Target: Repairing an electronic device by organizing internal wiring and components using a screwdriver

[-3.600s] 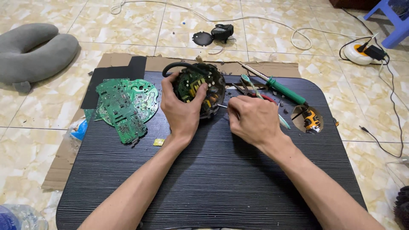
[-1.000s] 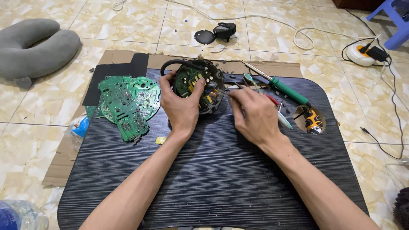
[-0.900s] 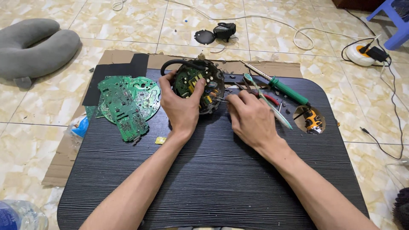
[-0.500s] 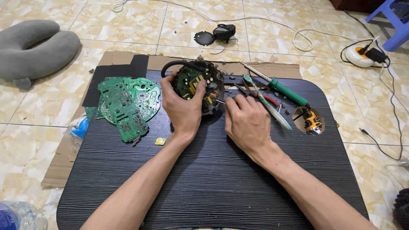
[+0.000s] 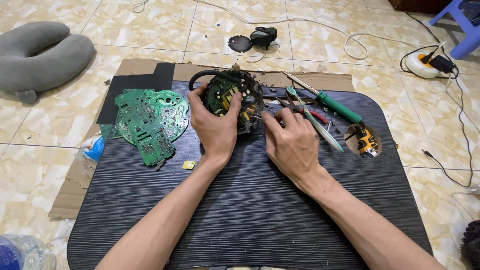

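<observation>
My left hand (image 5: 215,130) grips a round black electronic module (image 5: 235,95) with an exposed circuit board, cupping its near left side on the black ribbed table (image 5: 250,215). A black hose loops off its top left. The fingertips of my right hand (image 5: 292,145) are pinched on a thin metal piece (image 5: 258,117) at the module's right edge; what it is stays unclear. Just right of that hand lie a toothbrush (image 5: 325,132), red-handled pliers (image 5: 320,117) and a green-handled tool (image 5: 340,107).
Green circuit boards (image 5: 147,122) are stacked left of the module, a small yellow chip (image 5: 188,165) near them. An orange-black object (image 5: 366,142) sits in a table hole at right. Cardboard (image 5: 70,185) lies underneath. On the tiled floor: grey neck pillow (image 5: 40,57), white cable (image 5: 350,42), black parts (image 5: 255,39).
My right hand has shifted a little left, its fingertips closer in on the module's right edge. My left hand keeps its grip on the module.
</observation>
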